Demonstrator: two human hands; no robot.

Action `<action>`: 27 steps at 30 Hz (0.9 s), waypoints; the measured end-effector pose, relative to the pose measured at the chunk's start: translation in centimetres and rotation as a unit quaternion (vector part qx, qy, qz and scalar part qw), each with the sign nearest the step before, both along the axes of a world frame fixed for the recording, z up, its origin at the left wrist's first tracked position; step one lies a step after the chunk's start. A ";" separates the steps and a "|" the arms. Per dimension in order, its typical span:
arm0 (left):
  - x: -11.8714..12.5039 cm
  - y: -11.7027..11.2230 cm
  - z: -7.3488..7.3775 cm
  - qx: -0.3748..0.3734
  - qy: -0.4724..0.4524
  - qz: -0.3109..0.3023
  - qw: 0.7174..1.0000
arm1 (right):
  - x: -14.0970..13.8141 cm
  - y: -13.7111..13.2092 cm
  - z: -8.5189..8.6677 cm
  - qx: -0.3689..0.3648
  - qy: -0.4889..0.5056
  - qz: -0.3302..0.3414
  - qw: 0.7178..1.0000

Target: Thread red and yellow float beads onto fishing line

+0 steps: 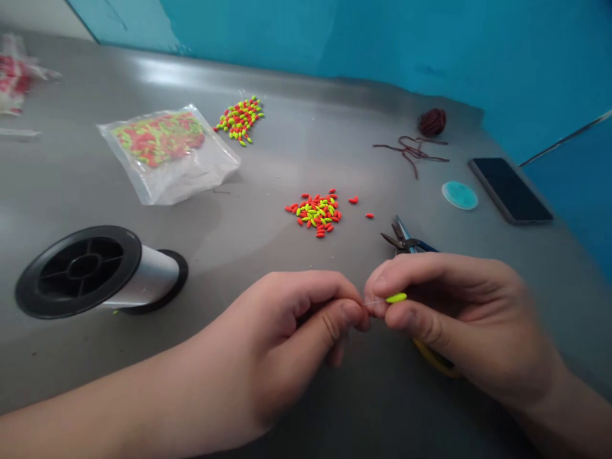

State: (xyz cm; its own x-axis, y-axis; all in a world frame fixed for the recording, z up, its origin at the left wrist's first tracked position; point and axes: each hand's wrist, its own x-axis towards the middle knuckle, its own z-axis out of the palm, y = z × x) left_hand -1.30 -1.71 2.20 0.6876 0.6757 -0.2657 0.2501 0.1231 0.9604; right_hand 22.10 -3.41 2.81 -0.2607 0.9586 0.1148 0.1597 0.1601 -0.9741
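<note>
My left hand (291, 344) is closed, thumb and forefinger pinching a thin clear line (374, 303). The line runs to a small yellow-green oval bead (396, 298), which sits between the thumb and fingertips of my right hand (471, 312). The fingertips of both hands nearly touch. Just beyond them lies a pile of red and yellow-green oval beads (315, 213), with a few red ones off to its right. Cutting pliers (401, 241) and a scissor-like tool with a yellow handle (435, 358) lie partly hidden behind my right hand.
On the grey table, a large black-rimmed spool of clear line (148, 277) lies at left. Behind it are a plastic bag of beads (162, 150) and a second bead pile (241, 120). A dark red yarn ball (433, 122), turquoise disc (459, 195) and phone (510, 190) lie at right.
</note>
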 end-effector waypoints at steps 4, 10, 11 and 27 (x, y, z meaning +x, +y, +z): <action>0.2 -0.4 -0.4 0.009 0.019 -0.005 1.000 | -0.2 -0.2 -0.2 0.094 -0.107 -0.004 0.990; 0.2 -0.2 -0.8 0.226 0.117 0.104 0.962 | -0.2 0.3 -0.7 0.220 -0.264 -0.014 0.939; 0.2 0.0 -0.8 0.262 0.127 0.124 0.949 | -0.1 0.4 -0.8 0.227 -0.273 -0.006 0.935; 0.2 0.6 -0.9 0.301 0.144 0.078 0.940 | 0.1 1.2 -1.8 0.201 -0.296 0.031 0.933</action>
